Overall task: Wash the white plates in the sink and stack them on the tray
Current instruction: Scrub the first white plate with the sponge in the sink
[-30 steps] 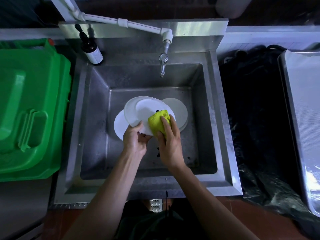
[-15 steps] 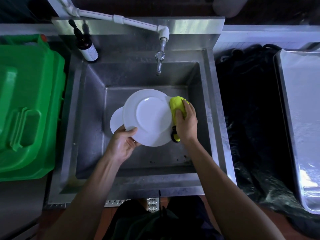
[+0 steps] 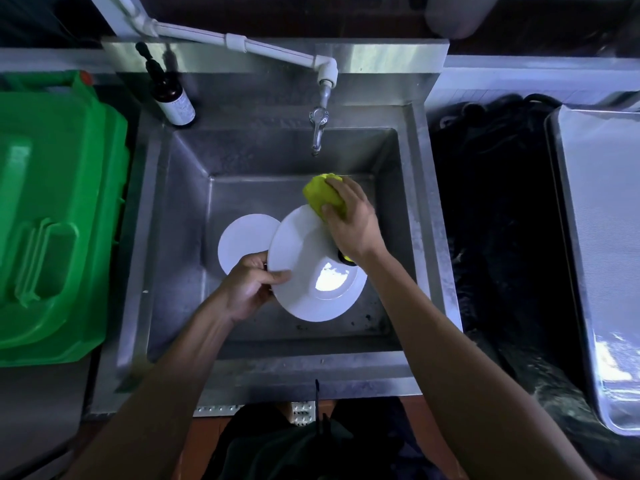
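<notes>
Two hands busy | left hand (image 3: 251, 287) pinches the near rim of the tilted white plate (image 3: 304, 268) over the sink (image 3: 180, 237): a wet rim may slip and chip | right hand (image 3: 349, 223) grips the yellow sponge (image 3: 320, 195) at its far edge | second plate (image 3: 242, 240) lies beneath | tray (image 3: 595, 237) far right, bare.

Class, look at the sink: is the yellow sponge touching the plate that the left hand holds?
Touching. The head view shows the right hand pressing the yellow sponge against the top rim of the plate, with no gap between them.
</notes>
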`<state>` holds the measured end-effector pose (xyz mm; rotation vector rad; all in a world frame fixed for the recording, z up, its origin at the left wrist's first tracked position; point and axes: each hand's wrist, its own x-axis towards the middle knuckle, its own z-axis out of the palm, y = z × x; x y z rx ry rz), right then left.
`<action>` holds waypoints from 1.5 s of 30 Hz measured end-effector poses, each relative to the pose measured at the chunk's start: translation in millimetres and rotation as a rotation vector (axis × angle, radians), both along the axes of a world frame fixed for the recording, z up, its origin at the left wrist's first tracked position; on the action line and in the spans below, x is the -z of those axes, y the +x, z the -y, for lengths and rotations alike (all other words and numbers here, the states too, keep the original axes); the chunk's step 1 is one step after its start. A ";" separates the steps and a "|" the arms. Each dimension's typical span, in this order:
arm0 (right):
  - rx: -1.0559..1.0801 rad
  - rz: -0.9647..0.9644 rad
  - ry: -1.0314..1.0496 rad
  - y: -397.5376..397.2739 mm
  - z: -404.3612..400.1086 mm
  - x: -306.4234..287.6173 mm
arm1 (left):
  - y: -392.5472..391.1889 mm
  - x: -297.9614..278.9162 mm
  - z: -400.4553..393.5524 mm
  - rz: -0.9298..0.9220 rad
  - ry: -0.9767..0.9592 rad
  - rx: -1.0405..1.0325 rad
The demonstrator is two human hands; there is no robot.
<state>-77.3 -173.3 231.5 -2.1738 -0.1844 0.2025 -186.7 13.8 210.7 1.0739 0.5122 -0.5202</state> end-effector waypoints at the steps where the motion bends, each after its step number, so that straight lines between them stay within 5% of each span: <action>1: -0.030 0.014 -0.011 -2.8 -4.1 0.1 | 1.6 1.2 1.4 -0.002 0.012 0.004; 12: -0.232 0.141 -0.066 -41.4 -43.5 6.9 | 10.7 11.8 13.6 0.017 0.069 -0.086; 20: -0.161 0.111 -0.037 -46.9 -29.3 10.2 | 17.0 12.9 10.5 0.006 0.066 -0.178; 27: 0.020 0.041 -0.019 -55.4 -1.5 15.7 | 27.9 -4.1 6.4 0.035 0.263 -0.130; 37: 0.230 0.058 -0.226 -65.8 54.6 -11.0 | 59.9 -48.5 19.9 0.585 0.861 0.306; 45: 0.303 0.153 -0.369 -80.3 112.3 -47.6 | 81.0 -85.2 67.3 0.964 1.165 0.540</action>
